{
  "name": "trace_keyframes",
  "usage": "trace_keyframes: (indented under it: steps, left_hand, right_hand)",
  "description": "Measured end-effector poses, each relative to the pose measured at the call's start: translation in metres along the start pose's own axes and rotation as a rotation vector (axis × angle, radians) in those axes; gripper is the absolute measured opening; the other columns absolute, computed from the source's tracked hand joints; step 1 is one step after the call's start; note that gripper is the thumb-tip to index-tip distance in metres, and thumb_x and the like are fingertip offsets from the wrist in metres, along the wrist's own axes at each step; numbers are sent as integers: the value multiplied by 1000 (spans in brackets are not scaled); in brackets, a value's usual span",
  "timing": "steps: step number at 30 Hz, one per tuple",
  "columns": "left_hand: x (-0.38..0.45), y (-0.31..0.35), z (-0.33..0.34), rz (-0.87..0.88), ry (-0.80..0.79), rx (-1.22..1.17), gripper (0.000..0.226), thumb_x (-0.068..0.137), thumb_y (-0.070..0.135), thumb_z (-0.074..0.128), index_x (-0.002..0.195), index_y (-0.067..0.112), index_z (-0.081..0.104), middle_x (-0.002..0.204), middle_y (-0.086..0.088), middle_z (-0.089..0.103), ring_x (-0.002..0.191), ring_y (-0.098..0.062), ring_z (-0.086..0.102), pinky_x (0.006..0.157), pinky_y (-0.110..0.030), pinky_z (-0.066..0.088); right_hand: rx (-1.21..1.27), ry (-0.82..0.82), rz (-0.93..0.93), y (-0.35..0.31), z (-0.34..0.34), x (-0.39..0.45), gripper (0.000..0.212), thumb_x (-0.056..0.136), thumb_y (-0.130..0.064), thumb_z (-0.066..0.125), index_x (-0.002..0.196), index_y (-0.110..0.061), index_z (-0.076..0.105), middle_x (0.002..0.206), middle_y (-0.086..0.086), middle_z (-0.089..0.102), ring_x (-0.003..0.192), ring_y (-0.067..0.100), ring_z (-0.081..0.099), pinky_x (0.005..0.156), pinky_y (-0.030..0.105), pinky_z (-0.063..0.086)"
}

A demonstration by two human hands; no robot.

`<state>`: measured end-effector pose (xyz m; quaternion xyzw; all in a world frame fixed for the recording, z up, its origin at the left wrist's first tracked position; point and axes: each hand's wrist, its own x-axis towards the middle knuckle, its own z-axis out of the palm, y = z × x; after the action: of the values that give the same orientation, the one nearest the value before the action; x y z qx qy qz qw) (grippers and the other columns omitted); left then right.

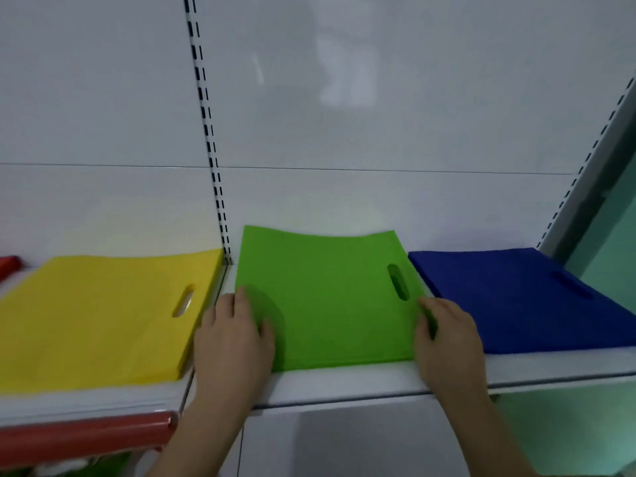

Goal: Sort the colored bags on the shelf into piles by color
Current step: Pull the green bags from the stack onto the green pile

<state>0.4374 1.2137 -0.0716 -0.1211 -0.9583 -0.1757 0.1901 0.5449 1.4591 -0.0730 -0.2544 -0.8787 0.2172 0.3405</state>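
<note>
Three flat piles of handled bags lie side by side on the white shelf [344,380]. The yellow pile [96,318] is on the left, the green pile [327,297] in the middle and the blue pile [523,297] on the right. My left hand [234,339] rests against the green pile's left edge, fingers straight along it and thumb on top. My right hand [447,342] is at the green pile's right edge. Its thumb lies over the edge and its fingers curl round it, out of sight.
A slotted upright [210,146] runs up the white back wall between the yellow and green piles. A red rail [86,435] edges the lower left shelf front, and a red object [8,265] sits at the far left. A teal surface [612,242] lies beyond the shelf's right end.
</note>
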Motion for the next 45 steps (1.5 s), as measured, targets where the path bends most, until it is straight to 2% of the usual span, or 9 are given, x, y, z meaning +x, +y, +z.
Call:
trace_keyframes:
  steps: [8, 12, 15, 19, 22, 25, 29, 34, 45]
  left_hand:
    - [-10, 11, -2, -105, -14, 97, 45, 90, 34, 57, 126, 7, 57, 120, -10, 62, 103, -31, 58, 82, -40, 48]
    - [-11, 5, 5, -106, 34, 142, 26, 88, 34, 56, 94, 10, 67, 101, -9, 66, 89, -31, 56, 80, -40, 47]
    - [-9, 1, 9, -99, 44, 124, 25, 90, 32, 54, 88, 12, 68, 94, -6, 68, 85, -28, 56, 84, -39, 46]
    - [-9, -2, 11, -99, 61, 84, 24, 90, 31, 52, 78, 16, 66, 86, -3, 69, 81, -29, 55, 83, -39, 46]
    - [-8, -3, 12, -100, 33, 72, 31, 91, 36, 43, 79, 17, 66, 87, -1, 69, 82, -28, 55, 84, -39, 45]
    - [-10, 2, 5, -109, 73, 35, 30, 93, 35, 54, 100, 10, 69, 103, -10, 69, 90, -33, 58, 86, -42, 46]
    - [-19, 8, -17, -58, 219, -6, 49, 91, 33, 58, 130, 2, 57, 122, -16, 63, 110, -38, 56, 91, -46, 48]
    - [-42, -12, -49, -23, 291, -48, 52, 91, 34, 47, 132, 5, 56, 123, -10, 63, 113, -30, 55, 93, -43, 49]
    - [-97, -146, -127, -196, 299, 63, 49, 91, 30, 62, 134, 8, 56, 129, -7, 60, 120, -27, 54, 98, -45, 48]
  right_hand:
    - [12, -99, -7, 12, 3, 3, 29, 94, -10, 52, 119, -1, 63, 126, 9, 58, 110, 30, 50, 89, 34, 42]
    - [19, -98, -42, 16, 6, 6, 14, 91, -8, 50, 83, -3, 60, 90, 8, 61, 80, 29, 54, 64, 31, 40]
    - [39, -80, -41, 15, 6, 8, 26, 88, -3, 49, 64, -11, 44, 65, -1, 45, 64, 27, 48, 54, 30, 32]
    - [48, -108, -30, 12, 4, 8, 16, 90, -3, 47, 78, -5, 58, 69, 0, 50, 69, 27, 52, 58, 36, 46]
    - [54, -126, -30, 12, 3, 8, 16, 91, -5, 48, 88, 0, 63, 75, 3, 55, 74, 26, 53, 62, 35, 47]
    - [18, -159, -17, 9, 0, 8, 23, 93, -11, 49, 107, 0, 63, 104, 9, 62, 94, 29, 55, 76, 36, 47]
    - [6, -117, -77, -4, -14, 5, 39, 93, -21, 50, 130, -7, 56, 135, 10, 53, 124, 31, 45, 100, 43, 43]
    - [112, -63, -217, -42, -13, -8, 43, 92, -21, 57, 133, -8, 55, 138, 7, 53, 127, 26, 44, 103, 40, 39]
    - [317, -226, -499, -182, 27, -81, 47, 92, -26, 61, 137, -17, 53, 141, 1, 50, 129, 18, 44, 103, 27, 30]
